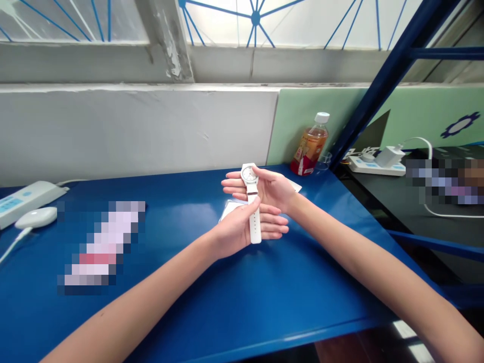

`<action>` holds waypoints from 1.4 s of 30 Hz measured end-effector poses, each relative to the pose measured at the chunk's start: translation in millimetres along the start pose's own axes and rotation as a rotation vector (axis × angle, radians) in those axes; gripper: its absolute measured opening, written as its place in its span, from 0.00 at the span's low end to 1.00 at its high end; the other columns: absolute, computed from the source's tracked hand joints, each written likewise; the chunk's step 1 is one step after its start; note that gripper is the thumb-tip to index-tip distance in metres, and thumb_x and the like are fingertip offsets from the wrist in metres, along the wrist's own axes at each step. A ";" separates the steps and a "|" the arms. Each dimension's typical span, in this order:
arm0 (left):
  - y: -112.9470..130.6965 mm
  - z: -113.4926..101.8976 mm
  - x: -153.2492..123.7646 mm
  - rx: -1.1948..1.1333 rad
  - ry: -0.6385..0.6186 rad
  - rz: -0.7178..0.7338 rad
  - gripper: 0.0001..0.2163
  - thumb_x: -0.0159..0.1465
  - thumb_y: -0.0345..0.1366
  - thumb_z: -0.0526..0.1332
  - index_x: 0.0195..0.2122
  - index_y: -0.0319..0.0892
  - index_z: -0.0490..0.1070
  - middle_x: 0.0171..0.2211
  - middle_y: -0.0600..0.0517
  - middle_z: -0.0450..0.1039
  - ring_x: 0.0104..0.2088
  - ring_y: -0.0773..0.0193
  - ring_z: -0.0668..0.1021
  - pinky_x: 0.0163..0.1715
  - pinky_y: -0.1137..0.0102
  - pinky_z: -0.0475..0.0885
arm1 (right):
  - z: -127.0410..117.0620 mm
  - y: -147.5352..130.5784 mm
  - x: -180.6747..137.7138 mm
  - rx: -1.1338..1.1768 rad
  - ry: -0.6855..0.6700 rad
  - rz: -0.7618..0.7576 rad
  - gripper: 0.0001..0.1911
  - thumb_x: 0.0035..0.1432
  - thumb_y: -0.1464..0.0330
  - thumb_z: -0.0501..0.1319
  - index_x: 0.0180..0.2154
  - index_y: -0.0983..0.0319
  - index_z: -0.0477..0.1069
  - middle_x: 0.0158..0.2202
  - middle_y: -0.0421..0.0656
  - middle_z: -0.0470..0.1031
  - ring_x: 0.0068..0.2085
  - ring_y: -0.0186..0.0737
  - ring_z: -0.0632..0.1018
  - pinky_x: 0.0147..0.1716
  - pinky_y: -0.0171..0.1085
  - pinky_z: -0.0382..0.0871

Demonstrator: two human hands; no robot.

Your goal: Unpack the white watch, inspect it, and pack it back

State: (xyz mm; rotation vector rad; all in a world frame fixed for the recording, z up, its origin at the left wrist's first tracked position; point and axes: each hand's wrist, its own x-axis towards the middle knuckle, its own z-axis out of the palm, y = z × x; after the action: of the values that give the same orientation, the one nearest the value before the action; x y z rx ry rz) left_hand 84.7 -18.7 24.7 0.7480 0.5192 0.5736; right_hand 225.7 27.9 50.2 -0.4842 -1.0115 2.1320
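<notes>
A white wristwatch (254, 222) lies lengthwise across both palms above the blue desk, its round dial facing up and its strap unfastened. My right hand (274, 189) supports the dial end, with the thumb on the dial's edge and the fingers stretched flat beneath. Nearer to me, my left hand (236, 229) holds the strap with holes, its thumb pressing on the band and its fingers extended to the right underneath. Behind my hands, a white flat object (231, 206) is partly hidden on the desk, so its kind cannot be made out.
A bottle of reddish drink (310, 143) stands at the back right beside a dark blue slanted post (372, 83). On the left of the desk (181, 312) lie a blurred-out oblong item (106, 242), a white mouse-like device (37, 217) and a power strip (30, 199).
</notes>
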 end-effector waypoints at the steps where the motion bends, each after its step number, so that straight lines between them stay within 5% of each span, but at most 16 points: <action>1: 0.3 0.3 -0.4 -0.006 -0.019 -0.002 0.18 0.73 0.44 0.52 0.44 0.34 0.74 0.44 0.37 0.79 0.43 0.54 0.82 0.49 0.59 0.74 | -1.3 -0.1 -0.4 0.003 0.015 0.002 0.26 0.71 0.60 0.41 0.51 0.69 0.70 0.55 0.54 0.75 0.53 0.41 0.78 0.58 0.41 0.67; 7: -0.3 -2.5 -3.4 -0.032 -0.058 0.025 0.15 0.72 0.39 0.52 0.49 0.33 0.73 0.51 0.36 0.76 0.53 0.49 0.78 0.58 0.54 0.67 | -7.7 3.2 -2.7 0.030 0.045 -0.026 0.27 0.72 0.58 0.39 0.53 0.65 0.68 0.51 0.50 0.78 0.47 0.39 0.81 0.53 0.41 0.72; 11: -2.1 -2.4 -6.7 -0.017 -0.036 0.053 0.15 0.72 0.38 0.53 0.49 0.32 0.72 0.49 0.34 0.77 0.52 0.48 0.78 0.57 0.52 0.67 | -6.8 5.1 -5.4 0.008 0.028 -0.019 0.28 0.71 0.55 0.38 0.57 0.62 0.66 0.53 0.49 0.77 0.47 0.42 0.81 0.54 0.45 0.71; 18: -1.6 2.3 -12.2 -0.021 0.004 0.044 0.17 0.73 0.39 0.53 0.49 0.29 0.73 0.49 0.32 0.77 0.51 0.46 0.79 0.57 0.50 0.67 | -5.0 3.7 -7.1 0.070 -0.001 -0.017 0.34 0.71 0.55 0.35 0.51 0.72 0.70 0.57 0.56 0.73 0.54 0.42 0.77 0.60 0.40 0.64; 25: 4.4 0.7 -18.3 -0.082 -0.016 -0.006 0.19 0.74 0.37 0.47 0.49 0.26 0.72 0.49 0.30 0.76 0.51 0.44 0.79 0.57 0.50 0.66 | -3.6 5.9 -7.8 0.076 -0.016 -0.009 0.33 0.72 0.56 0.31 0.55 0.66 0.67 0.54 0.51 0.76 0.50 0.42 0.79 0.59 0.46 0.64; 33: 5.9 0.7 -18.2 -0.068 -0.014 -0.061 0.21 0.74 0.38 0.47 0.47 0.24 0.74 0.48 0.29 0.76 0.49 0.44 0.80 0.56 0.50 0.67 | -4.2 -0.6 -10.6 0.095 -0.052 0.023 0.42 0.69 0.49 0.31 0.54 0.74 0.68 0.55 0.59 0.74 0.54 0.49 0.76 0.61 0.49 0.59; 42: 6.0 1.8 -18.1 -0.048 0.033 -0.054 0.18 0.74 0.36 0.48 0.47 0.26 0.72 0.48 0.29 0.76 0.47 0.45 0.81 0.54 0.51 0.69 | -6.6 -3.6 -13.2 0.066 -0.117 -0.001 0.45 0.65 0.43 0.33 0.54 0.71 0.69 0.60 0.58 0.69 0.58 0.53 0.73 0.61 0.53 0.58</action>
State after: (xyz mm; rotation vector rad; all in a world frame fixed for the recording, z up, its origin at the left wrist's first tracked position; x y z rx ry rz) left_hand 70.9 -27.8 34.4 0.6777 0.5528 0.5476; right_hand 240.1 23.1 49.3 -0.3299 -1.0020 2.2060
